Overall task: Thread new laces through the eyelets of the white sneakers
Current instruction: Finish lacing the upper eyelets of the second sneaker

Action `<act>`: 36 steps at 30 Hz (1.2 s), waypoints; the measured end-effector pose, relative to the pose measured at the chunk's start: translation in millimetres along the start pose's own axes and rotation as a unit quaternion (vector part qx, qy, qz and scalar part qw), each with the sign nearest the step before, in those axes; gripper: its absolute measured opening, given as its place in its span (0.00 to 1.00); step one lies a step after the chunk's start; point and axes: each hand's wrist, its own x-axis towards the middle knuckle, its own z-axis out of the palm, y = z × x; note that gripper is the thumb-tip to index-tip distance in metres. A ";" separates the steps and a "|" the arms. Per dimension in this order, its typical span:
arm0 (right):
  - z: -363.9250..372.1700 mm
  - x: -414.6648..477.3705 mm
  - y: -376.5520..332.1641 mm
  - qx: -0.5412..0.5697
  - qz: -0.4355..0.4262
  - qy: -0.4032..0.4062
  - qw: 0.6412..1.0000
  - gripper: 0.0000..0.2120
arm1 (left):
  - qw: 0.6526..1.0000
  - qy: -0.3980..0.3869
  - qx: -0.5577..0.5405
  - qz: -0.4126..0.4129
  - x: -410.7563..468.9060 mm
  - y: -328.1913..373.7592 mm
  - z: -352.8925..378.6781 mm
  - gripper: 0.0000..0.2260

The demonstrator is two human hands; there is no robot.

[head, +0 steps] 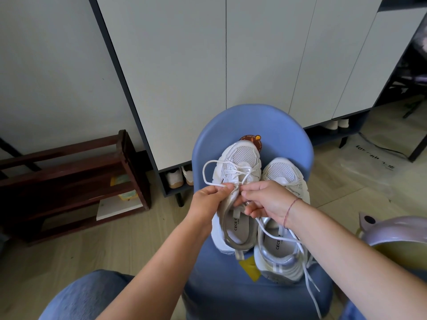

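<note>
A denim-clad knee (pixel 92 294) fills the lower left corner as we look down at a blue chair (pixel 254 121) carrying a pair of white sneakers, toes pointing toward its far edge. At the chair's near edge a yellow sticker (pixel 250 270) shows beside the near sneaker (pixel 280 264), which sits on the right side of the seat. A loose end of white lace (pixel 204 173) crosses that shoe's opening and hangs over the chair's near right edge.

Just beyond, toward the middle of the seat, the far sneaker (pixel 242 155) lies touching its mate, partly laced. The left hand (pixel 209 199) pinches the lace between thumb and fingertips at the shoe's upper eyelets, a wide loop arcing out over the chair's left side. The right hand (pixel 270 202), a red thread bracelet (pixel 291 207) on its wrist, meets it there, its grip curled tight on the lace and the shoe's tongue; exactly which it holds we cannot tell.

Past the chair, a dark wooden rack (pixel 69 167) stands at left, and a pale cabinet (pixel 196 77) rises behind, shoes (pixel 176 179) tucked beneath it.
</note>
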 end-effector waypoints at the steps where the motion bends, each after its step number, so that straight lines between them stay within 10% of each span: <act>1: 0.5 1.0 0.4 -0.014 -0.003 0.005 1.000 0.08 | 1.000 0.001 0.005 0.003 -0.8 0.0 0.3 0.12; 30: -90.2 -5.5 -17.6 -0.046 0.035 0.176 0.983 0.07 | 0.981 0.075 0.137 0.116 -5.9 -13.7 11.3 0.08; 36: -99.3 -2.7 -6.6 -0.263 -0.046 0.201 0.943 0.04 | 0.979 0.076 0.146 0.123 -5.2 -14.6 12.0 0.11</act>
